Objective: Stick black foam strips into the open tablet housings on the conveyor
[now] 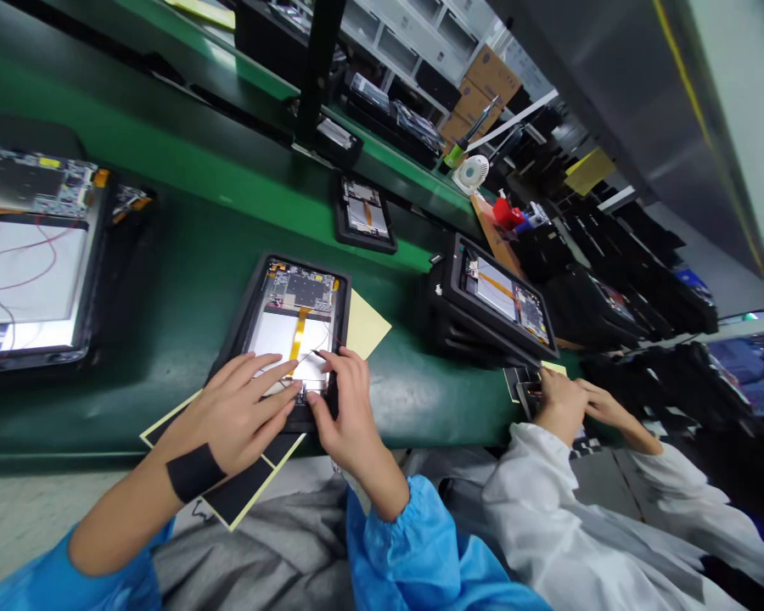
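Note:
An opened tablet lies in front of me, its circuit board, white battery and orange flat cable exposed in a black frame. My left hand rests over its lower left part with fingers stretched out. A black adhesive patch sticks to my left wrist. My right hand is at the tablet's lower right, thumb and index finger apart, thumb touching near the bottom edge. A thin dark wire runs by the right index fingertip. Partly under the tablet and my left arm is a yellow-edged sheet with black patches.
A larger opened tablet lies at left. Another opened tablet sits behind mine. To the right stands a stack of tablets. Yellow paper shows beside my tablet. A co-worker's hands work at the right edge of the green bench.

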Tool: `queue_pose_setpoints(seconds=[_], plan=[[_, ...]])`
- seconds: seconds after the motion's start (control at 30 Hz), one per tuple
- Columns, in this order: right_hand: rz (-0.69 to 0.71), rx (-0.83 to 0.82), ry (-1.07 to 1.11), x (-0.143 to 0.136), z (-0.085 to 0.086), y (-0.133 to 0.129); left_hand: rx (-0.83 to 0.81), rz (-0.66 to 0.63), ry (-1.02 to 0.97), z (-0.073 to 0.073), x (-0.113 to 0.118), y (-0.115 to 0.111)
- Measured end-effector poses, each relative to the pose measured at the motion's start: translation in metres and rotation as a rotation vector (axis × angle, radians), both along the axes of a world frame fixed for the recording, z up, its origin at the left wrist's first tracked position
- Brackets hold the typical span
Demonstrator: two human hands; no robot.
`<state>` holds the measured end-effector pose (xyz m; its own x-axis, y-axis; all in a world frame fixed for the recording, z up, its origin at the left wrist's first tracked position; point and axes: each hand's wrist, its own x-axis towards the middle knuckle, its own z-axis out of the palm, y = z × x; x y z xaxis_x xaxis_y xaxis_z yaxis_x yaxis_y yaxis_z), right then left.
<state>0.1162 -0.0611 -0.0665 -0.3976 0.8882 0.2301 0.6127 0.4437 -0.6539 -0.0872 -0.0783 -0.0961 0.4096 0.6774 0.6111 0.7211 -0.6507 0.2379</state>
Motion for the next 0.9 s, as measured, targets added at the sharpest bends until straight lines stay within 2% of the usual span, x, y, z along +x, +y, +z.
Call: queue_pose_setpoints(seconds=[0.17, 0.37, 0.6, 0.67, 0.77, 0.9], plan=[[-0.072, 0.032, 0.016, -0.005, -0.009, -0.008, 0.085, 0.086, 0.051, 0.01, 0.007, -0.005], [-0.141, 0.082, 0.093, -0.006, -0.017, -0.012, 0.128, 0.14, -0.024, 0.005, 0.029, -0.019], [-0.208, 0.097, 0.229, -0.008, -0.021, -0.016, -0.006, 0.26, -0.074, 0.003, 0.043, -0.016], [-0.228, 0.081, 0.299, -0.006, -0.023, -0.018, -0.043, 0.247, -0.102, 0.0, 0.043, -0.012], [-0.284, 0.06, 0.435, -0.001, -0.023, -0.026, -0.075, 0.161, -0.118, -0.006, 0.042, -0.006], [-0.326, -0.057, 0.562, 0.009, -0.013, -0.035, -0.172, 0.083, -0.167, -0.008, 0.042, -0.004]])
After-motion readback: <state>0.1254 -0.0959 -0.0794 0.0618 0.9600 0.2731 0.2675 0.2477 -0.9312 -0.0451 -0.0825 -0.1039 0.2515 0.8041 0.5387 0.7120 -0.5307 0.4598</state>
